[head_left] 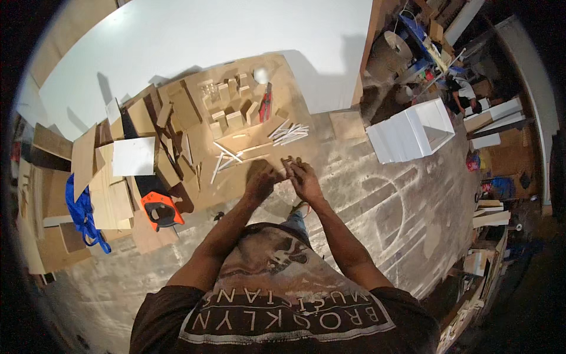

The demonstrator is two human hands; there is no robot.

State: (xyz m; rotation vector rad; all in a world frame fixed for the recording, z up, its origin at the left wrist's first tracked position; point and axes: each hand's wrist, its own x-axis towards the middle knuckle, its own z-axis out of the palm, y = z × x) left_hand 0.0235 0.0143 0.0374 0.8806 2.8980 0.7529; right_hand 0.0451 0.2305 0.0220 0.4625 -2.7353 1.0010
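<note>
My left hand (261,179) and my right hand (303,179) meet in front of my body, over the near edge of a tan worktable (206,197). The fingers of each are curled in. Anything between them is too small and dark to make out. Just beyond lie thin white strips: a few loose ones (227,152) and a denser pile (290,134). Small pale wooden blocks (234,119) stand in groups farther back, beside a long red tool (266,102) whose kind I cannot tell.
Left, boards and offcuts (112,197) pile around a saw with an orange handle (161,210) and a blue strap bundle (82,212). A large white panel (212,29) stands behind the table. A white open box (407,133) sits right; another person (464,91) bends beyond it.
</note>
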